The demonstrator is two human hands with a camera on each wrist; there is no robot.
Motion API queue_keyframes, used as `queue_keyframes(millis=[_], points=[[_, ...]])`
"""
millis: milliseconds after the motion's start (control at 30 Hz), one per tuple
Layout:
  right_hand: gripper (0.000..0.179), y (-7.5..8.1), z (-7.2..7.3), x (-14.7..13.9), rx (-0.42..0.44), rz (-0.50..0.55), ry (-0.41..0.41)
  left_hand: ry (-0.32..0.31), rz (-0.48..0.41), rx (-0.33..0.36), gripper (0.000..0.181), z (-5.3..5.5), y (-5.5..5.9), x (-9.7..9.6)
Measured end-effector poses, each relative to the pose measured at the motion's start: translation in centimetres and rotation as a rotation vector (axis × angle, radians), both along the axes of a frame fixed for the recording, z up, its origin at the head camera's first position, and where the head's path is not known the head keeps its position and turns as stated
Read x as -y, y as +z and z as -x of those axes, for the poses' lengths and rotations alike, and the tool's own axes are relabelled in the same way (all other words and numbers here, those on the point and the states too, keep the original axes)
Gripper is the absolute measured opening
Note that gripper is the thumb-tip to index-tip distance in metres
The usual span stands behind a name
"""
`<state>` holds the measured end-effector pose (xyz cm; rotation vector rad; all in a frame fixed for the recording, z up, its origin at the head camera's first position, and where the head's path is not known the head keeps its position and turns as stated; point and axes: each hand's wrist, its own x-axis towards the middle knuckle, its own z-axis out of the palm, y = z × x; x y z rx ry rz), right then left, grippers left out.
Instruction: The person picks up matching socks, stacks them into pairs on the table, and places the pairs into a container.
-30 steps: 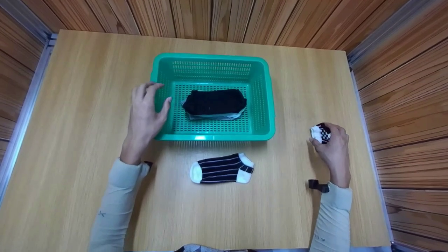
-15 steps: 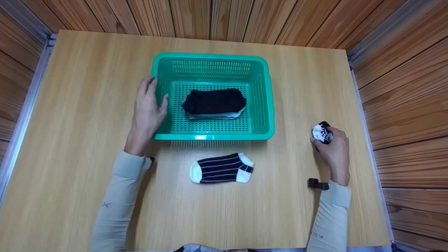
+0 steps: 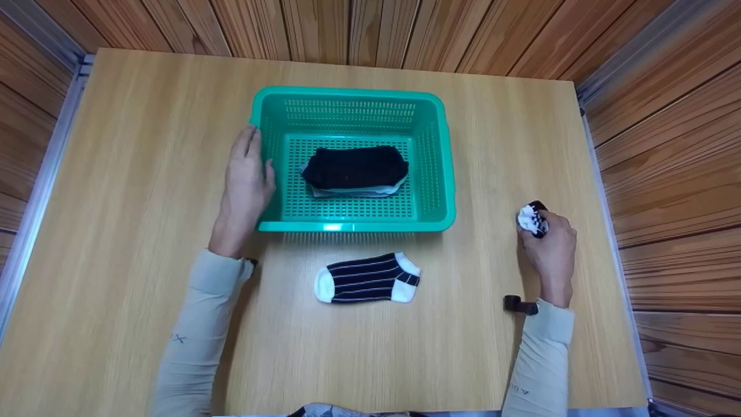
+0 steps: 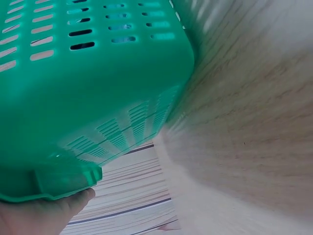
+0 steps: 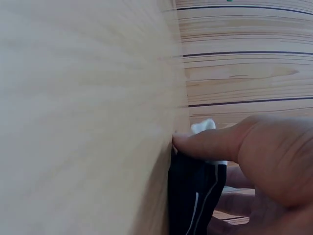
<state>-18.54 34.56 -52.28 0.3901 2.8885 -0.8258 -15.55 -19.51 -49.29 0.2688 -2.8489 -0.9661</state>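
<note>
My left hand (image 3: 246,179) rests along the left rim of the green plastic basket (image 3: 353,226), fingers nearly straight and thumb over the inner side. Part of this hand (image 4: 49,215) shows at the basket's rim in the left wrist view. Inside the basket lies a stack of folded socks (image 3: 356,168), black on top with lighter layers underneath. Far to the right, my right hand (image 3: 550,243) pinches a bunched black-and-white sock (image 3: 531,219) between thumb and fingers. Close up, the sock (image 5: 188,193) is black with thin pale lines and a bit of white, low at the table surface.
A black striped sock (image 3: 367,279) with white toe and heel lies flat in front of the basket. Wood-plank walls (image 3: 376,29) border the wooden table (image 3: 463,347) at the back and sides.
My left hand has drawn its thumb and fingers closer together and settled against the basket's left rim. The sock in my right hand has turned and bunched, its white part now crumpled.
</note>
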Motion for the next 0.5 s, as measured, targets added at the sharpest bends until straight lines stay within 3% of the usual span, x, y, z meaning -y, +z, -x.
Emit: queue_keyframes(millis=[233,500], points=[[0.055,0.1,-0.6,0.7,-0.003,-0.009,0.029,0.009,-0.018,-0.005,0.053,-0.1,0.0,-0.1],[0.045,0.1,-1.9,2.2,-0.066,-0.016,0.134,0.018,-0.019,-0.04,0.051,0.0,0.1,-0.2]])
